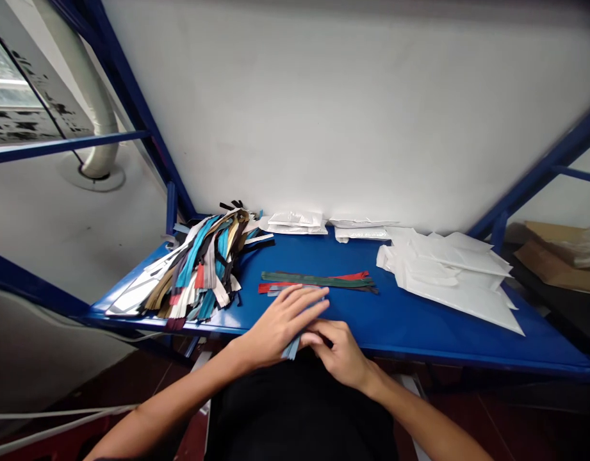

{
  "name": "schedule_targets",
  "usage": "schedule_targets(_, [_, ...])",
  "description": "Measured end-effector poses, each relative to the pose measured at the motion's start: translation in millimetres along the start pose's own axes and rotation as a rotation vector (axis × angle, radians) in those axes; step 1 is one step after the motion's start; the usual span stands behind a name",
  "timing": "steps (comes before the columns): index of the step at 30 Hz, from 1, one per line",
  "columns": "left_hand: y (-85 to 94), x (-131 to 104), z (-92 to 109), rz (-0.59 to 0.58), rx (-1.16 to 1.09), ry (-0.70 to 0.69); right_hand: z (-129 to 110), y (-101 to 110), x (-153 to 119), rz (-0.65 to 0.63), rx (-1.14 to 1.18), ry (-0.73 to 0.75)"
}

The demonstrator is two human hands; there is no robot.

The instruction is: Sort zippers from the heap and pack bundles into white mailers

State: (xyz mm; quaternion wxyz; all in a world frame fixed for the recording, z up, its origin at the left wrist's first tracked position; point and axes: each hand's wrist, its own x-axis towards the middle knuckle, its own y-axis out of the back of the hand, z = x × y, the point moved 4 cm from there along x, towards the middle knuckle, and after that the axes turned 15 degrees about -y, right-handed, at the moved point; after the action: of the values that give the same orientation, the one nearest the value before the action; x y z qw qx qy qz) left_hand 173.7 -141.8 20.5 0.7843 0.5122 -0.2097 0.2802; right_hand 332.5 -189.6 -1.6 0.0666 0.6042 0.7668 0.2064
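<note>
My left hand is stretched out palm down near the table's front edge, its fingers apart and pointing right, its thumb hidden. Below its palm the end of a light blue-grey zipper sticks out. My right hand is closed, thumb against fingers, on that zipper beside the left palm; most of the strip is covered. Just beyond the hands lie several loose zippers: a dark green zipper, a red zipper and a dark one. Another greyish-blue strip is partly under my left fingers.
A heap of many-coloured zippers fills the left of the blue table, some ends hanging over the front edge. White plastic packets lie along the back wall. White bags are piled at right. A cardboard box stands beyond.
</note>
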Motion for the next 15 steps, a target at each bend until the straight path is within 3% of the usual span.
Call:
schedule_targets(2, [-2.2,0,3,0.02,-0.026,-0.011,-2,-1,1,-0.011,-0.02,0.015])
schedule_targets(4, [7.4,-3,-1,0.128,0.02,0.012,-3,14,4,0.073,-0.105,0.024])
schedule_targets(8, [54.7,-17,-14,0.528,0.182,0.147,1,70,8,0.416,-0.288,0.007])
schedule_targets(10, [75.2,-24,-24,0.664,0.205,0.236,8,94,7,0.54,-0.35,-0.035])
schedule_targets(12, [86.8,-27,-36,0.723,0.188,0.322,15,108,5,0.618,-0.422,-0.089])
schedule_targets(15, [90.7,-28,-56,0.686,0.154,0.423,24,117,4,0.68,-0.513,-0.182])
